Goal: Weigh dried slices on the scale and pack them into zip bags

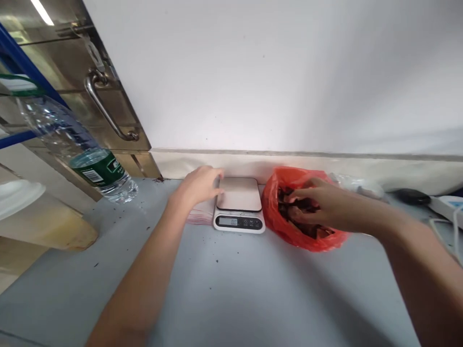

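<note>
A kitchen scale (239, 195) with a pale square plate stands on the grey table, and its display reads 0.0. My left hand (200, 187) is at its left edge, thumb and forefinger apart, above a stack of thin sheets or packets with pink edges (201, 215). Right of the scale is an open red plastic bag (277, 225) holding dark brown dried-looking pieces (323, 233). My right hand (311, 202) reaches into the bag's mouth, its thumb and fingers apart among the pieces. Its fingertips are partly blurred.
A large clear water bottle (103, 168) with a green label leans in view at left. Near it is a translucent tub (54, 226) with yellowish contents. Clear plastic (358, 184), a black mouse-like object (412, 196) and a white device with cable (446, 207) lie at right. A white wall stands behind.
</note>
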Available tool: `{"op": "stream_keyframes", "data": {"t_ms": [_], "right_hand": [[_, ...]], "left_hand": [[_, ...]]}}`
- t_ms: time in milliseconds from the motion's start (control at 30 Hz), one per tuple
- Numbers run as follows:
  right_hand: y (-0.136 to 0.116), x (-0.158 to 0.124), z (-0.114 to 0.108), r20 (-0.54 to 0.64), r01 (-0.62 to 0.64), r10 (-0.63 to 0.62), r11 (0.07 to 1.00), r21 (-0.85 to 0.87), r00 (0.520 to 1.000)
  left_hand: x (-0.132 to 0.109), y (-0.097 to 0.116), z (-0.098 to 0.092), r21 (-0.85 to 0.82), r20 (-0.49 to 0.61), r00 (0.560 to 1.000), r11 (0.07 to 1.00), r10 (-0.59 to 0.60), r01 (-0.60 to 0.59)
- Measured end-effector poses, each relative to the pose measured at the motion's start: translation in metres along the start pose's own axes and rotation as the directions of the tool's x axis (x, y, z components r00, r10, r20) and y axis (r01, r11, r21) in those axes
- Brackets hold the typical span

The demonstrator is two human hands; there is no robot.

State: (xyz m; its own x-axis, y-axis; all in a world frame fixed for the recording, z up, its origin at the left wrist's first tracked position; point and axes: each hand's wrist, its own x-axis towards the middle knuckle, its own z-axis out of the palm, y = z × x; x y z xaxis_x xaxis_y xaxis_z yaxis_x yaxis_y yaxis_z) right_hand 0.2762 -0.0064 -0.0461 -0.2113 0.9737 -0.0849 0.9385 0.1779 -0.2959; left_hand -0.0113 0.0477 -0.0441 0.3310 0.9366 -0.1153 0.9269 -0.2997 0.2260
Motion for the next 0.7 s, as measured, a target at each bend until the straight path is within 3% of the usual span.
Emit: {"op": "stream_keyframes", "data": {"t_ms": [100,200,333,400,467,533,600,700], "right_hand": [[-0.005,0.009,0.007,0.029,-0.049,0.052,0.995,-0.088,0.998],[-0.012,0.016,0.011,-0.107,-0.009,0.001,0.997,-0.075,0.994],[-0.012,0.013,0.001,-0.250,0.001,-0.007,1.000,-0.025,0.968],[-0.007,0.006,-0.009,-0.161,-0.064,0.059,0.997,-0.031,0.985],[-0.003,-0.001,-0.018,0.072,-0.084,0.085,0.996,-0.015,0.994],[0.001,-0.006,-0.023,0.248,-0.066,0.058,0.998,0.023,0.967],[0.003,-0.007,-0.023,0.258,-0.047,0.032,0.998,0.050,0.966],[0.003,-0.003,-0.017,0.144,-0.004,-0.004,0.998,0.059,0.990]], "left_hand": [[-0.002,0.032,0.004,-0.071,-0.159,0.969,0.977,0.188,-0.201],[-0.002,0.057,0.015,-0.060,-0.271,0.922,0.951,0.276,-0.303],[0.000,0.074,0.028,-0.097,-0.196,0.916,0.923,0.349,-0.373],[0.003,0.078,0.032,-0.127,-0.154,0.922,0.918,0.356,-0.376],[0.006,0.080,0.035,-0.181,-0.149,0.926,0.912,0.346,-0.369],[0.008,0.083,0.038,-0.253,-0.169,0.932,0.899,0.321,-0.356],[0.009,0.085,0.040,-0.312,-0.193,0.936,0.885,0.296,-0.344],[0.009,0.087,0.040,-0.387,-0.234,0.930,0.851,0.283,-0.356]]}}
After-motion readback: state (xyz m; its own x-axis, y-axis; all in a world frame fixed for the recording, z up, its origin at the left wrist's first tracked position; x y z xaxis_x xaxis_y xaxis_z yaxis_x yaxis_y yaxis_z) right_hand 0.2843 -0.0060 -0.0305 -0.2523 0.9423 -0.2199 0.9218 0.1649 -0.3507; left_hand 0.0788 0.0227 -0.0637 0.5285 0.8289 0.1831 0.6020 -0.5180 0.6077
